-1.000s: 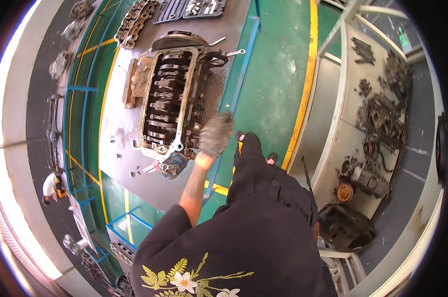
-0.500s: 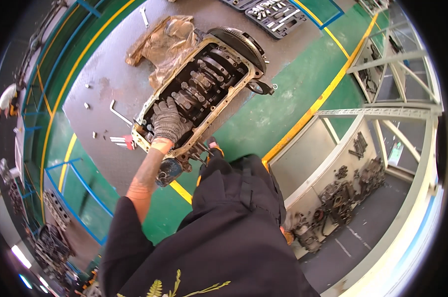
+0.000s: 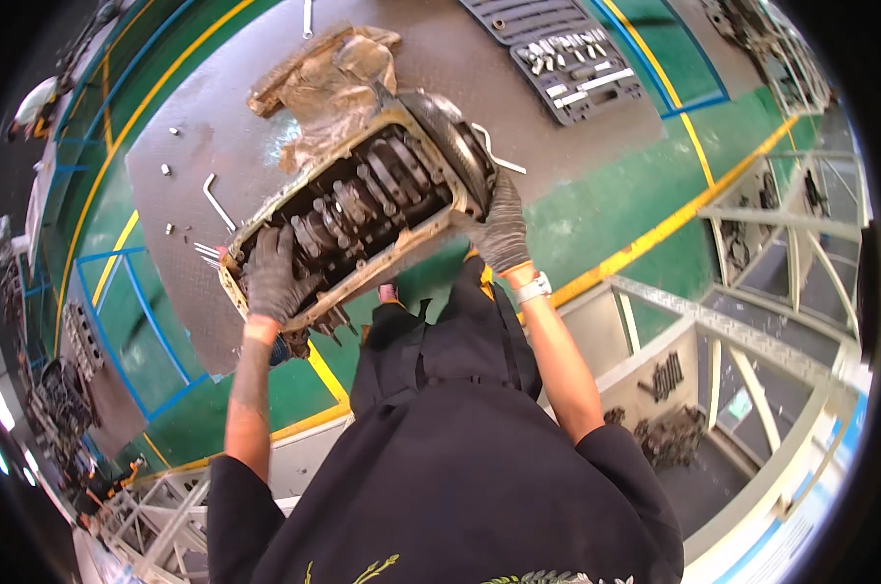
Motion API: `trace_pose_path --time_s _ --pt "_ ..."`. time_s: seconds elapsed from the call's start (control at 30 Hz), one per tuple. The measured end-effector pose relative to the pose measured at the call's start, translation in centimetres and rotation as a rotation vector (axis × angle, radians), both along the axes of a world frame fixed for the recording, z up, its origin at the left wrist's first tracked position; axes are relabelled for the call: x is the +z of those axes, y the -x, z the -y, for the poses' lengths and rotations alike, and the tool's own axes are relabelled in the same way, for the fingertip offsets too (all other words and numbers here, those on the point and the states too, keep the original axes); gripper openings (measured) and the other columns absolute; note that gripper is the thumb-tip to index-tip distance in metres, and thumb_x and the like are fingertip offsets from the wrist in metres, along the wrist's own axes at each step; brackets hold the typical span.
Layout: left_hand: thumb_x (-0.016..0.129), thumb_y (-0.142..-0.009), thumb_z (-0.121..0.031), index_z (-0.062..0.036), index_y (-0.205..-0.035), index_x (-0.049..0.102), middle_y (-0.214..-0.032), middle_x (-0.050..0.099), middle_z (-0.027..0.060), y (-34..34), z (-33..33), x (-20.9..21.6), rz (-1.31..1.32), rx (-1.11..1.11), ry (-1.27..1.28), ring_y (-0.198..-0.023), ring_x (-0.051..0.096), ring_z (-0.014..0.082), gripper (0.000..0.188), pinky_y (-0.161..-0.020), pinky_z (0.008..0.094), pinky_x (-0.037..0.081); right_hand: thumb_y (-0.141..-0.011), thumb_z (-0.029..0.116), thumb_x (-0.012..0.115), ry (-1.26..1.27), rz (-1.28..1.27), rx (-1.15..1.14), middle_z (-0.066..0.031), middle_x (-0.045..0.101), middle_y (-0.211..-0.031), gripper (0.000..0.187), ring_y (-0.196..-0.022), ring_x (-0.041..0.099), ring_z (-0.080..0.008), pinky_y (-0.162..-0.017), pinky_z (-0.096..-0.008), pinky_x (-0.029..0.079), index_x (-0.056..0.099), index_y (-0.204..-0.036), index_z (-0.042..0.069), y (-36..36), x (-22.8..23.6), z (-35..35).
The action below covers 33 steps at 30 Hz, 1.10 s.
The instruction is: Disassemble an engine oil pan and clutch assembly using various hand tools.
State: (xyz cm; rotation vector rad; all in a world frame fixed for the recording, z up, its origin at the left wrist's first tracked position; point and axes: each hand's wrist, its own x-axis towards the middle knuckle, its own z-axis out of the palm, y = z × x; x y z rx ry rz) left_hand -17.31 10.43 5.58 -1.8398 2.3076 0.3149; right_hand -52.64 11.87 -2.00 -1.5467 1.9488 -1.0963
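Observation:
An engine block [image 3: 382, 259] lies with its open crankcase facing up, showing the crankshaft [image 3: 348, 201] inside. My left hand [image 3: 278, 276], in a grey knit glove, grips the block's left end with its fingers reaching into the crankcase. At the opposite end, my gloved right hand [image 3: 500, 226] is closed around the corner beside the toothed flywheel [image 3: 452, 131]; part of its fingers is hidden. A crumpled brown sheet [image 3: 338, 92] lies against the block's far side.
On the grey mat, an L-shaped wrench [image 3: 218, 201] lies left of the block. A socket tool case [image 3: 582, 78] sits open at the far right. A wrench [image 3: 308, 18] lies at the back. White metal frames [image 3: 674, 307] stand behind me on the right.
My right hand has come up from beside my body and taken hold of the flywheel end. My left hand stays at the left end. The view has shifted, and the block appears turned slightly.

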Motion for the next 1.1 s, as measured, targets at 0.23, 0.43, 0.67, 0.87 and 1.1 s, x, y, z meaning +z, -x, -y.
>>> trace_pose_path --time_s 0.23,0.43,0.67,0.87,1.1 --pt "0.056 -0.089 -0.019 -0.0063 -0.141 0.042 -0.15 0.035 0.0155 3.6 -10.8 -4.5 -0.112 0.369 0.24 -0.138 0.032 0.0376 0.055 -0.115 0.0514 0.022 -0.075 0.04 0.078 -0.206 -0.092 0.119 -0.0247 0.065 -0.101 0.068 -0.089 0.064 -0.0416 -0.078 -0.0469 0.051 0.052 -0.122 -0.002 1.3 0.9 5.4" --pt "0.068 -0.081 -0.032 -0.0018 -0.149 0.026 -0.153 0.024 0.0232 9.9 -13.3 -4.9 0.136 0.535 0.191 -0.141 0.023 0.0426 0.086 -0.116 0.0476 0.021 -0.074 0.041 0.077 -0.284 -0.113 0.315 -0.0246 0.065 -0.101 0.07 -0.093 0.063 -0.0418 -0.08 -0.0463 0.051 0.052 -0.123 -0.003 4.2 2.2 6.4" --pt "0.06 -0.092 -0.015 0.0034 -0.127 0.055 -0.126 0.054 0.0237 20.2 -5.5 -1.4 -0.661 0.566 0.567 -0.118 0.052 0.0384 0.04 -0.104 0.0441 0.04 -0.089 0.042 0.059 -0.431 0.075 0.297 -0.0234 0.066 -0.108 0.049 -0.101 0.063 -0.0394 -0.087 -0.0444 0.049 0.062 -0.119 0.003 14.9 -10.0 5.7" --pt "0.063 -0.09 -0.021 -0.0073 -0.122 0.062 -0.116 0.061 0.0208 27.5 8.6 2.6 -0.452 0.231 0.591 -0.108 0.058 0.036 0.035 -0.092 0.0454 0.047 -0.08 0.053 0.061 -0.941 -0.253 0.503 -0.0272 0.064 -0.111 0.065 -0.108 0.062 -0.0388 -0.09 -0.0424 0.048 0.064 -0.116 -0.001 18.1 -16.2 2.3" --pt "0.07 -0.081 -0.021 -0.0073 -0.096 0.074 -0.106 0.062 0.0217 25.2 14.5 0.6 -0.049 0.295 0.084 -0.099 0.062 0.037 0.021 -0.088 0.0425 0.049 -0.073 0.058 0.067 -1.149 -0.049 0.741 -0.0244 0.061 -0.122 0.078 -0.11 0.06 -0.0357 -0.092 -0.0403 0.048 0.057 -0.124 0.0 11.9 -20.2 3.1"
